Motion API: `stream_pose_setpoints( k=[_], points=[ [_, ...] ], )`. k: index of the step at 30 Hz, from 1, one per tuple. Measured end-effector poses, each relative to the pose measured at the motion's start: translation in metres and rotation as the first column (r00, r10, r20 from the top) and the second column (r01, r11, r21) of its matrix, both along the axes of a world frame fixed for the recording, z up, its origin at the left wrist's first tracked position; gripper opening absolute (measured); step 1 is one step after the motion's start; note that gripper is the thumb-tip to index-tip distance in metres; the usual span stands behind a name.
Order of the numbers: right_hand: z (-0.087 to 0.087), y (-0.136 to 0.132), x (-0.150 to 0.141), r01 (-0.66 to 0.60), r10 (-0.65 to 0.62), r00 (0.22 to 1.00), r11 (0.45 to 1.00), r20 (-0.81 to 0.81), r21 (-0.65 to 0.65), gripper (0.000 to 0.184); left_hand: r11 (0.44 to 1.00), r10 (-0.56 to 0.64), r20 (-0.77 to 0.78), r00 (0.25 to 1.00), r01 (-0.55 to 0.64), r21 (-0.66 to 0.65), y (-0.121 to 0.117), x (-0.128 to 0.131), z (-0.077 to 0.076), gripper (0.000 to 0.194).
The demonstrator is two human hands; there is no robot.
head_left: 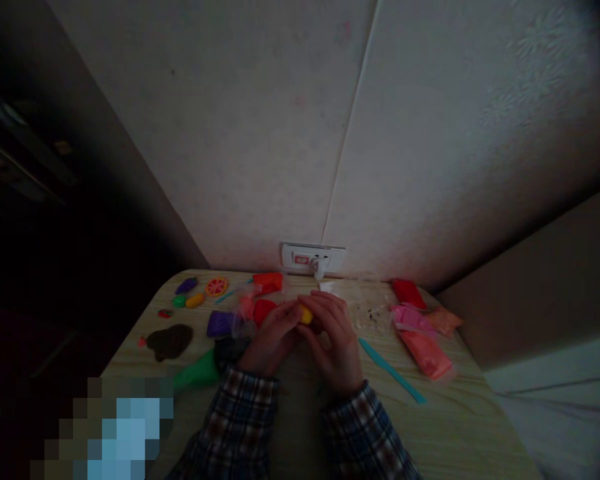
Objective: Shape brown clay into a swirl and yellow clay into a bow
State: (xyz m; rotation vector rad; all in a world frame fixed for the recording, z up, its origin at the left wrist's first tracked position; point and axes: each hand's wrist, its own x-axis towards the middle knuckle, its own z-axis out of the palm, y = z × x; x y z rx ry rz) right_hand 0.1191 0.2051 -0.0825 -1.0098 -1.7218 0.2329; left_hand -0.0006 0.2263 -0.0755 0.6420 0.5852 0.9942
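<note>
Above the middle of the table, a small yellow lump of modelling clay (305,315) shows between the fingers of both hands. My left hand (274,333) is closed on it from the left, thumb along its side. My right hand (336,337) curls round it from the right, with its fingers over the top. Part of the lump is hidden by the fingers. Just behind my left hand lie a red clay packet (265,311) and a purple clay packet (221,324). A blue plastic clay knife (393,371) lies right of my right hand.
Small clay fruit pieces, among them a citrus slice (217,287) and a purple one (186,286), lie at the back left near a brown clay shape (170,342). Red and pink packets (425,353) sit at the right. A wall socket (313,258) with a plug is behind the table (460,420).
</note>
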Motion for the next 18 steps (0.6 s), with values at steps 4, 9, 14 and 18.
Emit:
stream_pose_setpoints(
  k=[4, 9, 14, 18],
  points=[
    [0.0006, -0.0001, -0.0006, 0.051, -0.051, 0.999, 0.998, -0.014, 0.022, 0.03, 1.0, -0.025, -0.024, 0.999, 0.025, -0.004, 0.0006, -0.0007, -0.0015, 0.033],
    [0.0014, 0.001, -0.0016, 0.03, -0.03, 0.999, 0.999, 0.01, 0.036, 0.035, 0.999, 0.031, -0.018, 0.999, -0.031, -0.018, 0.0004, -0.0002, 0.0021, 0.032],
    [0.0002, 0.0017, 0.0006, 0.054, -0.054, 0.998, 0.998, 0.013, 0.044, 0.032, 0.999, 0.017, -0.05, 0.999, -0.018, -0.031, -0.0009, 0.0016, 0.0018, 0.039],
    [-0.0007, 0.0019, -0.0013, 0.073, -0.075, 0.996, 0.996, 0.038, 0.052, 0.035, 0.999, 0.042, -0.064, 0.997, -0.04, 0.03, 0.0, 0.0012, 0.0026, 0.037]
  ],
)
